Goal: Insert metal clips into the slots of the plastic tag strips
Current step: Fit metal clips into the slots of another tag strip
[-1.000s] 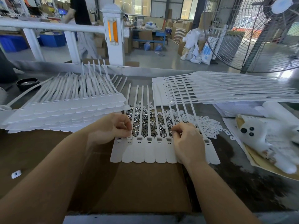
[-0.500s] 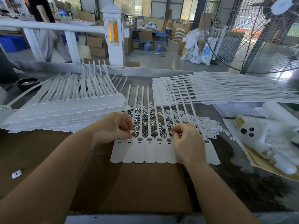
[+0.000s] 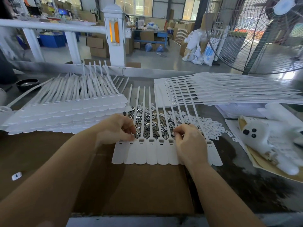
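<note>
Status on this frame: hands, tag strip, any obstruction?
Left hand and right hand both pinching at the slots of the white plastic tag strip. Loose shiny metal clips piled just behind. Nothing in the way.

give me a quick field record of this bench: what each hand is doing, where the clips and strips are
left hand: fingers curled, pinching at the left end of the tag strip, what it pinches is too small to tell
right hand: fingers curled, resting on the strip's right part
tag strip: flat on brown cardboard, tails pointing away
metal clips: loose pile behind the strip heads
white plastic pieces: pile right of the clips
stacked strips: left; second stack at back right
fan: far right
</note>
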The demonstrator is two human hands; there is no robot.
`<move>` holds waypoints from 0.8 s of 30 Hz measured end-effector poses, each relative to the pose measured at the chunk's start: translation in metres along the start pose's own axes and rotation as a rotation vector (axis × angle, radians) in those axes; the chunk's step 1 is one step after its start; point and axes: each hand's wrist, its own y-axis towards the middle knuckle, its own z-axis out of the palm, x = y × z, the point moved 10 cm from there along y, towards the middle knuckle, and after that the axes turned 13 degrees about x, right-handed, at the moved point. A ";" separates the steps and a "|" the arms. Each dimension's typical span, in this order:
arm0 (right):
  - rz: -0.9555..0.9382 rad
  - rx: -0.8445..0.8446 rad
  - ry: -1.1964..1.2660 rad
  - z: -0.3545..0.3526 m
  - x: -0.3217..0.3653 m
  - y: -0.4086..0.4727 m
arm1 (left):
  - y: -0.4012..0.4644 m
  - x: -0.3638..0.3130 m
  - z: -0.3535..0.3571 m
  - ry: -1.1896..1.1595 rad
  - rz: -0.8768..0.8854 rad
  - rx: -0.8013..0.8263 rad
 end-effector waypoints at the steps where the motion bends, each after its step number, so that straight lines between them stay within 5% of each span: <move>1: 0.001 0.000 0.001 0.000 0.000 0.000 | 0.000 0.001 -0.001 -0.002 -0.007 -0.020; 9: 0.086 0.095 -0.108 0.005 -0.001 0.009 | -0.007 0.010 -0.012 0.108 -0.172 -0.467; 15: 0.143 0.193 -0.167 0.006 -0.002 0.020 | -0.012 0.015 -0.007 0.114 -0.166 -0.592; 24: 0.022 0.104 0.036 0.002 0.001 0.016 | -0.019 0.018 -0.003 0.042 -0.101 -0.630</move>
